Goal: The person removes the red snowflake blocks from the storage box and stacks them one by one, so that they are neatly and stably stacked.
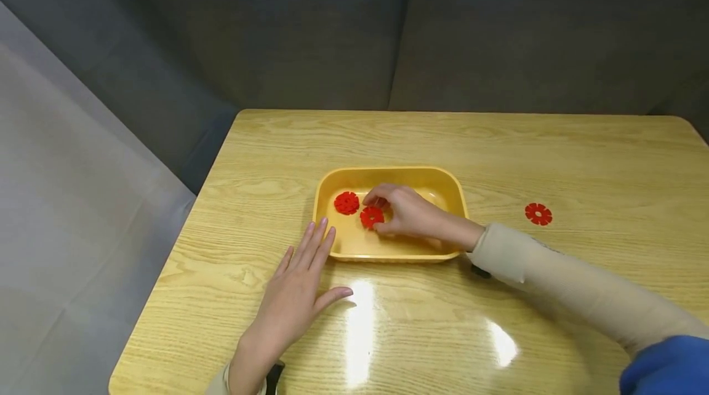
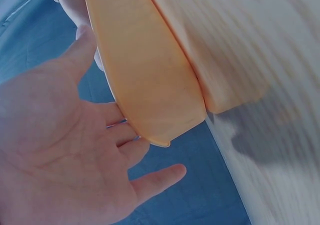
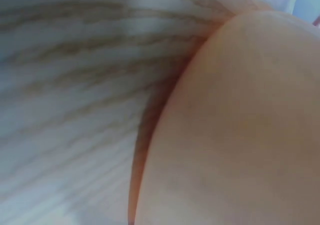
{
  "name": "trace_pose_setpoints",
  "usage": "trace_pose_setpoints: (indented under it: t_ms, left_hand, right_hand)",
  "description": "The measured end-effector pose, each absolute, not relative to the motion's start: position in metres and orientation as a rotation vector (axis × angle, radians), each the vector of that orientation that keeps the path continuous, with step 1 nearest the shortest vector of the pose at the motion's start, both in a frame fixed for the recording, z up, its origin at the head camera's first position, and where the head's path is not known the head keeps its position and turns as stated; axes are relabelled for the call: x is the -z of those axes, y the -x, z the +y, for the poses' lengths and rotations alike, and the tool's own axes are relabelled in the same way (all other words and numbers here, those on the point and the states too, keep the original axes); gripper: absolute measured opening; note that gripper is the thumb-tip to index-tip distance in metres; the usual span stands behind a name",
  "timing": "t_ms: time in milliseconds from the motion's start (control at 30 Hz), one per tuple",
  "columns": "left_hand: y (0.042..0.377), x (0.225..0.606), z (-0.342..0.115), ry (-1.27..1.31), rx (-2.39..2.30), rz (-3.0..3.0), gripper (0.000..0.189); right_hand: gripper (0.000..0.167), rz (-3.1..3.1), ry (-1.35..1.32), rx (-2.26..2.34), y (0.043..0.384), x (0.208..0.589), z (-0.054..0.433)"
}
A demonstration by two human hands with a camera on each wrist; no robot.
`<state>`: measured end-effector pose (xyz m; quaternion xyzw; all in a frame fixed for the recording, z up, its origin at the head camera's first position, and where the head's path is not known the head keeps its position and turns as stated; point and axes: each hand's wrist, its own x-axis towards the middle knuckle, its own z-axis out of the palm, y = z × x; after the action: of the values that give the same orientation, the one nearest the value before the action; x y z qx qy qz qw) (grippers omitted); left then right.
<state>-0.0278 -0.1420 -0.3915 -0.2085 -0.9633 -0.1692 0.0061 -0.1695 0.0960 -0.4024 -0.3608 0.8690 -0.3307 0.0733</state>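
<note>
Blue sleeve (image 1: 670, 364) sits closest to us, low at the bottom right, with a pale sleeve (image 1: 559, 281) running from it to the right hand (image 1: 407, 213). That hand is inside the yellow tray (image 1: 388, 257), fingers curled over the far edge of a red disc (image 1: 372, 218), thumb at its near edge. Looks like a light edge pinch; we can't tell whether the disc is off the tray floor. Left hand (image 1: 290, 296) lies flat with fingers straight and thumb spread, fingertips against the tray's near left corner, nothing gripped; we read that as steadying.

Step in hand, our judgement: handling one disc at the tray, caught at the grip itself. We can't say from this whether it's a pick or a placement. If picking, next move calls for a firm rim pinch and a straight lift past the wall, left hand keeping the tray from sliding. If placing, just spread the fingers and clear.

Count: two hands, one tray, one disc at the right hand's fingertips, one pile of red discs (image 1: 346, 203) just left of those fingertips, one loose disc (image 1: 538, 214) on the tabletop (image 1: 587, 161), well out to the right of the right hand. Pile overlaps; we'd say at least two, exact number not readable.
</note>
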Motion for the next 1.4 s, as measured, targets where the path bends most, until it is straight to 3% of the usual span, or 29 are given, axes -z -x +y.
trace_pose_setpoints:
  t_ms: [633,1400]
  left_hand:
    - [0.029,0.395,-0.142,0.66,0.51,-3.013,0.092]
    - [0.028,0.397,-0.145,0.677,0.498,-3.001,0.092]
  right_hand:
    - [0.037,2.701,1.154,1.123,0.158,0.375,0.135]
    - [0.048,2.945,1.076,1.169,0.139,0.353,0.212]
